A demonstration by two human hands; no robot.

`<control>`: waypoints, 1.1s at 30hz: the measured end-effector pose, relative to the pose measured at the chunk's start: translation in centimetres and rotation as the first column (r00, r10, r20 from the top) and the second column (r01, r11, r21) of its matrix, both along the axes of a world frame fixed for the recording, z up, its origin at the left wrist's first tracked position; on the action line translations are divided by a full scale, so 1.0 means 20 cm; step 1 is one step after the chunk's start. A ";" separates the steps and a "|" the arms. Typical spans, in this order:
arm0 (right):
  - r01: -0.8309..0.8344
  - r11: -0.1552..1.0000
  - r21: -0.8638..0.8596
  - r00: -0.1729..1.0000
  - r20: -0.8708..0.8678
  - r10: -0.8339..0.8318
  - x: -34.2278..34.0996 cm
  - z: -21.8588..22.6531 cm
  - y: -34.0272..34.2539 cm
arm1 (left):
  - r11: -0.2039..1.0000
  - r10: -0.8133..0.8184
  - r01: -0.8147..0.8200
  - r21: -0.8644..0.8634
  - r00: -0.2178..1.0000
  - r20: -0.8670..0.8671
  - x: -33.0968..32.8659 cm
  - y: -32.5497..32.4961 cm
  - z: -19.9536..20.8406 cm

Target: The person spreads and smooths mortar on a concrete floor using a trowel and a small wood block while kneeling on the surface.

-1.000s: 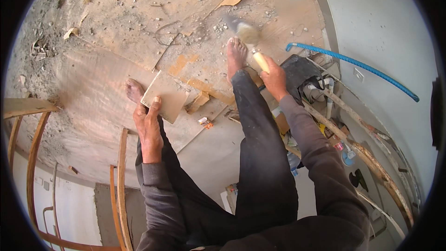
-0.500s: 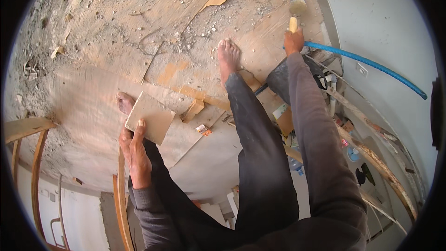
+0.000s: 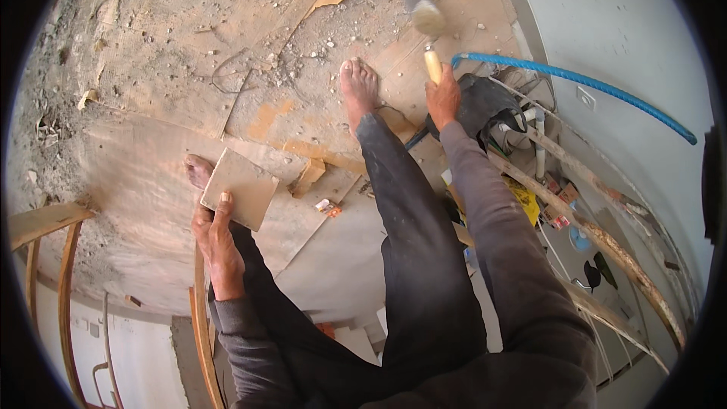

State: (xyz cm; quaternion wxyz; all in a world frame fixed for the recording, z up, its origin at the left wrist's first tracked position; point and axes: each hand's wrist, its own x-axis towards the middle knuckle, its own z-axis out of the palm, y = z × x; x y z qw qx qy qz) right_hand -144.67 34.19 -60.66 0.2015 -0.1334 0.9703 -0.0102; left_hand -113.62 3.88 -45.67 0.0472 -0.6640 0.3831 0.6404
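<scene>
My left hand (image 3: 219, 238) grips a square, pale tile (image 3: 241, 189) by its lower left corner, thumb lying on top and fingers underneath. To the right, my right hand (image 3: 443, 96) is closed round the light wooden handle of a trowel (image 3: 426, 17). A greyish lump of what looks like mortar sits on the trowel's blade, which points away from me and is a little blurred. Tile and trowel are well apart, with my bare right foot (image 3: 359, 91) between them.
Rubble and dust (image 3: 295, 60) cover the boarded floor. A dark bucket or bag (image 3: 477, 106) stands by my right wrist, with a blue hose (image 3: 575, 74) running along the white wall (image 3: 621, 23). Wooden poles (image 3: 606, 238) and clutter lie at right; wooden rails (image 3: 64, 288) stand at left.
My right hand has moved left and slightly nearer with the loaded trowel, away from the wall. My left hand keeps its hold on the tile, almost unmoved. The view has shifted slightly.
</scene>
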 end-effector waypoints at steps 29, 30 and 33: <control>0.621 0.765 0.170 0.784 -0.109 -0.612 -0.09 -0.12 -0.14 | 0.998 0.019 -0.017 0.054 0.999 -0.039 -0.02 -0.01 -0.01; 0.554 0.814 0.175 0.832 -0.081 -0.549 0.01 -0.06 -0.12 | 0.998 0.009 -0.008 0.055 1.000 -0.029 -0.03 -0.01 0.00; 0.322 0.946 -0.042 0.946 -0.022 -0.323 0.22 0.08 0.02 | 0.998 0.004 -0.001 0.061 0.999 -0.041 -0.03 -0.01 -0.01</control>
